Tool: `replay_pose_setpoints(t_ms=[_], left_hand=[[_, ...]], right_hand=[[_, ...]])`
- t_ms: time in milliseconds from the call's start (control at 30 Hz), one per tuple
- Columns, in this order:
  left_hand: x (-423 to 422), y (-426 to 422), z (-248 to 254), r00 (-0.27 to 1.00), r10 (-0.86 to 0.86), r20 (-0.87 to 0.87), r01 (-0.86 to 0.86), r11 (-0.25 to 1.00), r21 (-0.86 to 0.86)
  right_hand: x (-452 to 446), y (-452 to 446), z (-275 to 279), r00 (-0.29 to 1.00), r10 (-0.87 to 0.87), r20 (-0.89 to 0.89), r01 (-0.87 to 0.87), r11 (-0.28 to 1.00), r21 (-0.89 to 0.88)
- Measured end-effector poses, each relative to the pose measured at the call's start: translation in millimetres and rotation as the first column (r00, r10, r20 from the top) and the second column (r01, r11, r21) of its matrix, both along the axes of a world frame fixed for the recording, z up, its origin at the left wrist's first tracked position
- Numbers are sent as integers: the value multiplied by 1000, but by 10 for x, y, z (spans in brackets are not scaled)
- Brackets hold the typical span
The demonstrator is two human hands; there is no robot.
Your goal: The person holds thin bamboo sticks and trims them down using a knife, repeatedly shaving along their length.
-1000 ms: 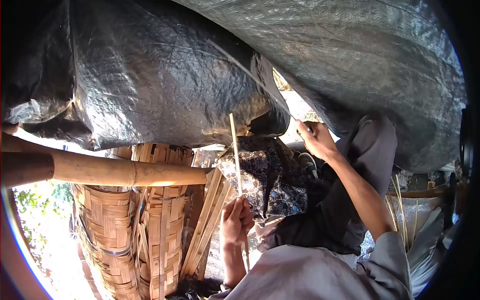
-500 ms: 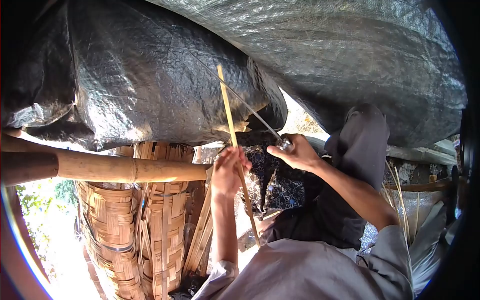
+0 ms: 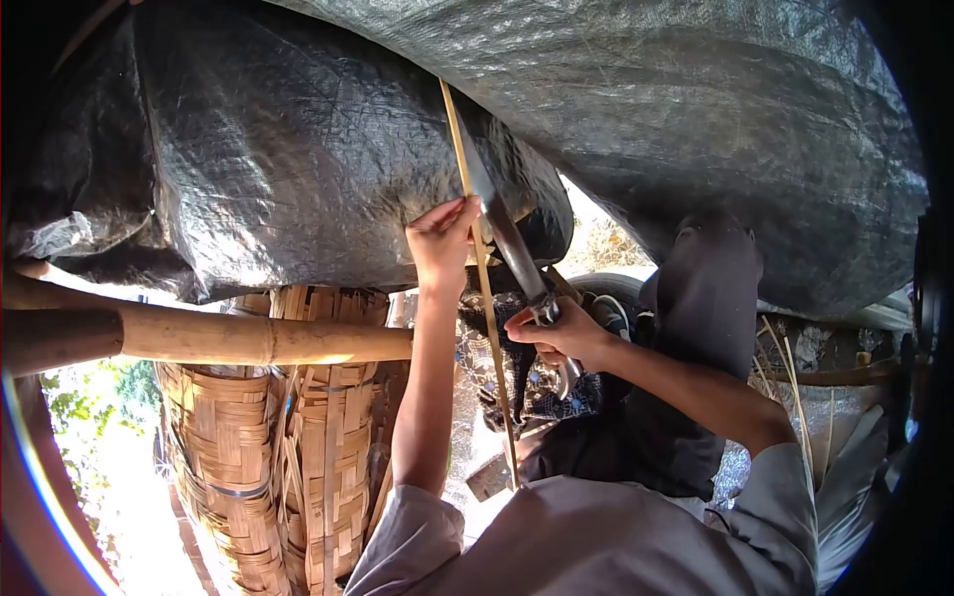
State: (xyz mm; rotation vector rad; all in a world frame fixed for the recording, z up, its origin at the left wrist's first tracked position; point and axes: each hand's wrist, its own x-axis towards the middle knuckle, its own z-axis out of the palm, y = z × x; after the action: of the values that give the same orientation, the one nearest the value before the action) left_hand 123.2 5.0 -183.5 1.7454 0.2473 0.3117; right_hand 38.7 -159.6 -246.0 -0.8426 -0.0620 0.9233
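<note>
A long, narrow bamboo strip (image 3: 488, 298) runs from my lap up in front of the dark tarp. My left hand (image 3: 444, 238) pinches it along its upper half, thumb and fingers closed on it. In my right hand (image 3: 561, 336) is the handle of a long-bladed knife (image 3: 515, 243), its blade slanting up and to the left. The blade's upper part lies right beside the strip, close to my left fingertips; whether they touch I cannot tell. Under both hands a dark patterned cloth (image 3: 571, 382) lies by my leg.
Black tarp (image 3: 298, 149) hangs across the front, and a greyer tarp (image 3: 696, 109) covers the upper right. A thick bamboo pole (image 3: 219, 333) crosses at left above woven bamboo baskets (image 3: 224, 427). Thin strips (image 3: 795, 387) stand at right, past my bent knee (image 3: 711, 268).
My left hand has moved up along the strip. My right hand has shifted down and slightly left, and the knife has turned, showing its blade's broad side nearer the strip.
</note>
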Motion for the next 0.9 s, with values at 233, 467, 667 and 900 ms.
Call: replay_pose_setpoints(t_ms=[233, 467, 667, 900], left_hand=[[-3, -134, -164, 998, -46, -51, 44, 998, -39], [-683, 28, -25, 989, 70, -129, -67, 997, 28], [-2123, 336, -488, 854, -387, -347, 309, 915, -261], [-2967, -65, -646, 763, -350, -543, 65, 878, -474]], right_hand=[[3, 89, -13, 996, 5, -92, -8, 1000, -30], [79, 108, 18, 984, -67, -163, 63, 998, -28], [200, 48, 7, 959, -157, -235, 158, 987, -18], [256, 130, -40, 943, -216, -255, 212, 976, -43]])
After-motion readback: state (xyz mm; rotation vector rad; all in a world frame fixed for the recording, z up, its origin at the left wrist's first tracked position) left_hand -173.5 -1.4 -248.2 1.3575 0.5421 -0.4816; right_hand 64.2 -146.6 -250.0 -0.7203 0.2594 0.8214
